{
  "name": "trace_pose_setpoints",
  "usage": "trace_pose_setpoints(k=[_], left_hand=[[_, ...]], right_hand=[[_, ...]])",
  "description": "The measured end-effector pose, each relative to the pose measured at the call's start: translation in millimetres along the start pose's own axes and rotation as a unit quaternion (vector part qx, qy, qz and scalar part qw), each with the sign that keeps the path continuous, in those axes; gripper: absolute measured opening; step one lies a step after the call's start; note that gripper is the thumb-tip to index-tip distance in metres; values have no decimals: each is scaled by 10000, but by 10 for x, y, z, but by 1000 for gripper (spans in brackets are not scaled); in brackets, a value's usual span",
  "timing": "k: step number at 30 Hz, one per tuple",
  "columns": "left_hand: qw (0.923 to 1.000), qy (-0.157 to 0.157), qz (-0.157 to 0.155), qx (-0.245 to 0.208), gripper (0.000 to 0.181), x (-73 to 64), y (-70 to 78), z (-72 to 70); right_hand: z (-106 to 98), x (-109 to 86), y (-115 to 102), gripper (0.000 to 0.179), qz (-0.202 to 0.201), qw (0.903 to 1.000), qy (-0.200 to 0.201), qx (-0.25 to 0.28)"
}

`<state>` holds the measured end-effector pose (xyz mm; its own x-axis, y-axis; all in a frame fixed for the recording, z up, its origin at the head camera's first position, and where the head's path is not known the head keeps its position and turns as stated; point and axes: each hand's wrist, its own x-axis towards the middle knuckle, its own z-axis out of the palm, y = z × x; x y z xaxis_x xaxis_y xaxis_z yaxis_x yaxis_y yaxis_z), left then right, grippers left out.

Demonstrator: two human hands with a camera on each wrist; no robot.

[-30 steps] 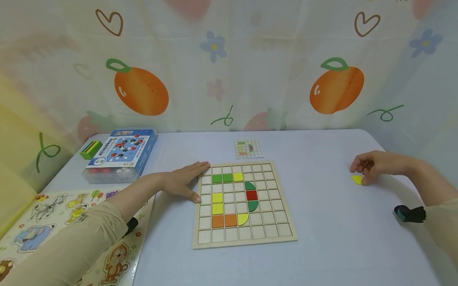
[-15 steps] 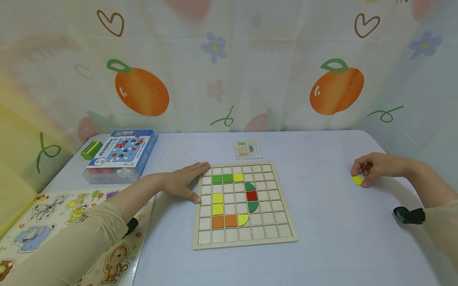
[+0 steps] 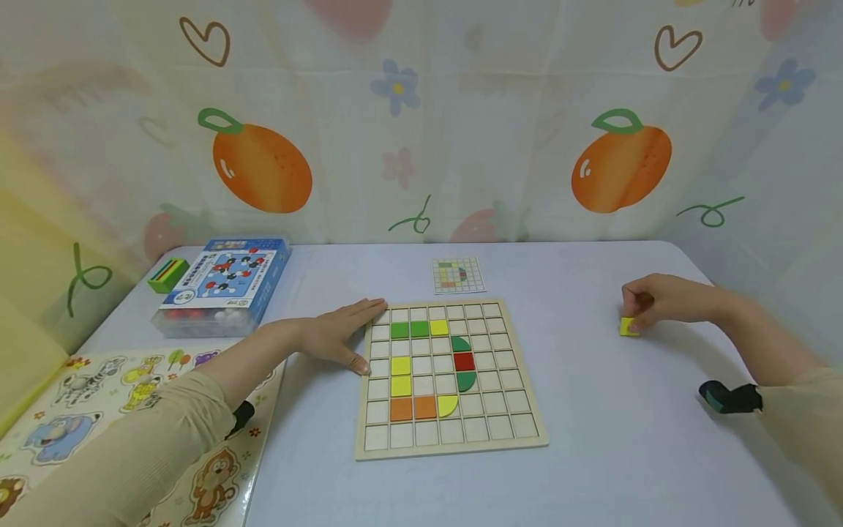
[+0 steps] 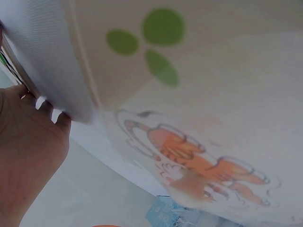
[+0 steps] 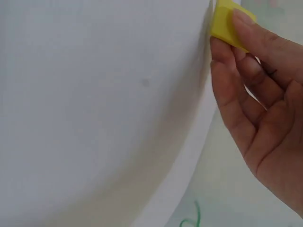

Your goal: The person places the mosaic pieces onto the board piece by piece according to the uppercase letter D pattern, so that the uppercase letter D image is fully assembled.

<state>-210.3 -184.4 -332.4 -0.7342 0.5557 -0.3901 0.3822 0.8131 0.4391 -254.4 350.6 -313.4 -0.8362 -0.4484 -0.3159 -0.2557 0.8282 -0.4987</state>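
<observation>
Between thumb and fingers my right hand point(image 3: 668, 300) pinches a yellow square tile point(image 5: 229, 23), just above the table on the right in the head view. My left hand point(image 3: 336, 337) rests with spread fingers against the left edge of a wooden grid board point(image 3: 507, 432). On the board lie green tiles point(image 3: 399, 330), several yellow tiles point(image 3: 400, 365), two orange tiles point(image 3: 401, 408), a red tile point(image 3: 464, 361), dark green quarter-round tiles point(image 3: 466, 380) and a yellow quarter-round tile point(image 3: 447, 405). Behind it lies a small pattern card point(image 3: 458, 275) printed with a coloured grid.
A clear-bottomed box point(image 3: 224, 282) with molecule pictures stands at the back left, beside a green block point(image 3: 167, 276). An animal puzzle board point(image 3: 79, 424) lies under my left arm. A printed curtain point(image 3: 428, 146) hangs behind the white table point(image 3: 593, 468).
My right hand has taken the yellow tile up off the table and moved left with it. My left hand and the grid board stay where they were.
</observation>
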Motion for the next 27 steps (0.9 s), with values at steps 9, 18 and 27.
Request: trace_pose_setpoints(k=[9,18,27], left_hand=[[10000,3,0,45,114,5,-18,1],[10000,-12,-20,29,114,2,-24,8],[10000,-13,89,17,113,7,-16,-1]], right_hand=[[237,303,-741,20,-705,9970,298,101],[471,668,-1391,16,-1445,9892,166,176],[660,953,-1941,13,-2185,9758,74,88]])
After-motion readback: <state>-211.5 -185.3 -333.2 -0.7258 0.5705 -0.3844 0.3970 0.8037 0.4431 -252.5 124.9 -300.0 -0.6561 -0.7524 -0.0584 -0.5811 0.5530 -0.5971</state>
